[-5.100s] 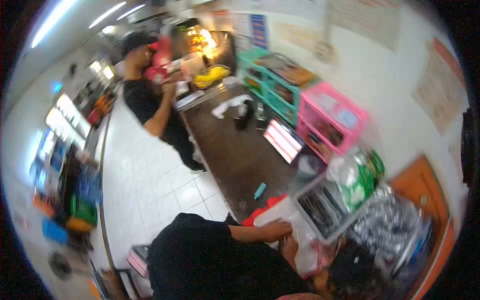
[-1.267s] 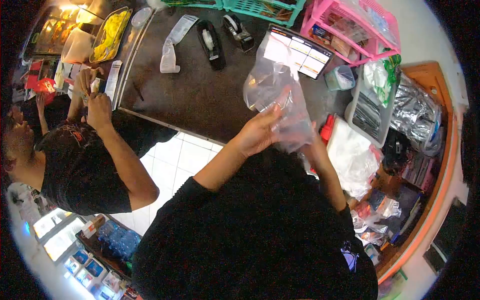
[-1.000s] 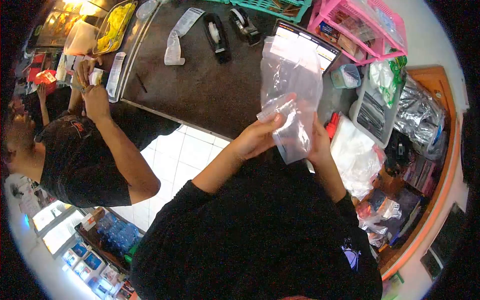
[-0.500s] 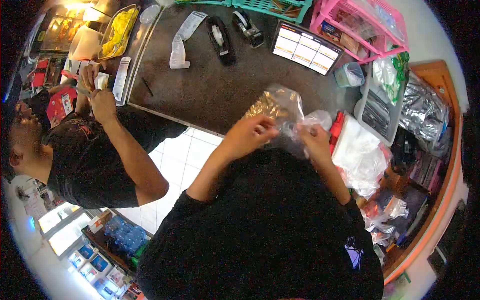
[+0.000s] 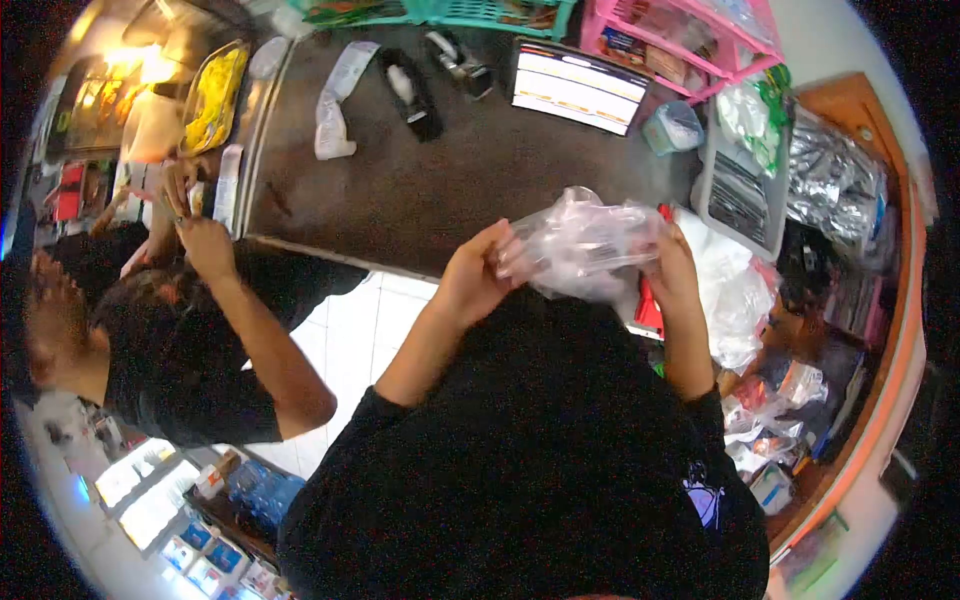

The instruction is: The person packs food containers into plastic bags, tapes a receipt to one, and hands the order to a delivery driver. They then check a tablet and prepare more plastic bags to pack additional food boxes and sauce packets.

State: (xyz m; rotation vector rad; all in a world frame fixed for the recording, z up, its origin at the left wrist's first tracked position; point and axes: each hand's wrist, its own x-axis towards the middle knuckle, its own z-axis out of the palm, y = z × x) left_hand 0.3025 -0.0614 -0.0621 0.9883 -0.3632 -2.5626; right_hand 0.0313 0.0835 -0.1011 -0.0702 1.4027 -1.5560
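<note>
A crumpled clear plastic bag is stretched between my two hands, just in front of my body at the counter's near edge. My left hand grips its left end, with the fingers partly hidden behind the film. On the other side, my right hand is closed on the bag's right end. Glare and folds in the plastic keep me from telling whether anything is inside. Close beyond my right hand lies a pile of white plastic bags, with a red object beside it.
On the dark counter are a long receipt, two black tape dispensers and a lit tablet. A small tub, a grey bin and a pink basket stand right. A co-worker works at left.
My hands have moved farther apart, spreading the bag wide between them. The golden-brown patch seen at the bag earlier no longer shows. The view has shifted slightly.
</note>
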